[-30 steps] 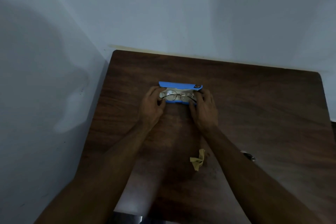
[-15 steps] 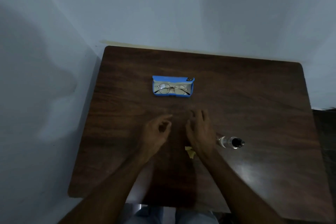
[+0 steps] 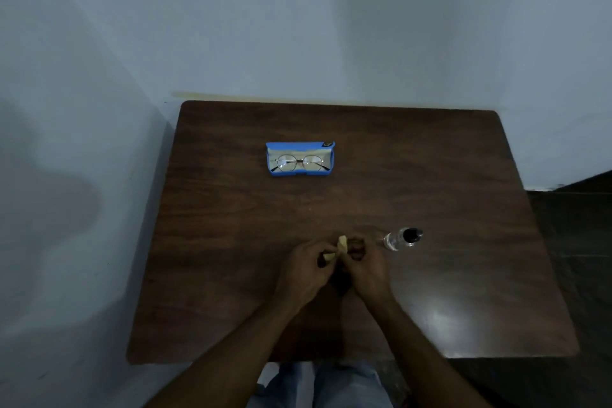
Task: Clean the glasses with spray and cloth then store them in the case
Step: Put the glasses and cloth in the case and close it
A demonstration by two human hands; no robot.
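Both hands meet low over the dark wooden table (image 3: 430, 175). The fingers of the left hand (image 3: 304, 270) and the right hand (image 3: 366, 270) are curled round a small yellow cloth (image 3: 342, 243) and pinch it between them, and scraps of it poke out past the knuckles. Just right of the right fingers is a small clear spray bottle (image 3: 400, 238), its black cap pointing right. Well beyond the fingertips, the round wire-rimmed glasses (image 3: 299, 162) lie inside the open blue case (image 3: 299, 145), untouched.
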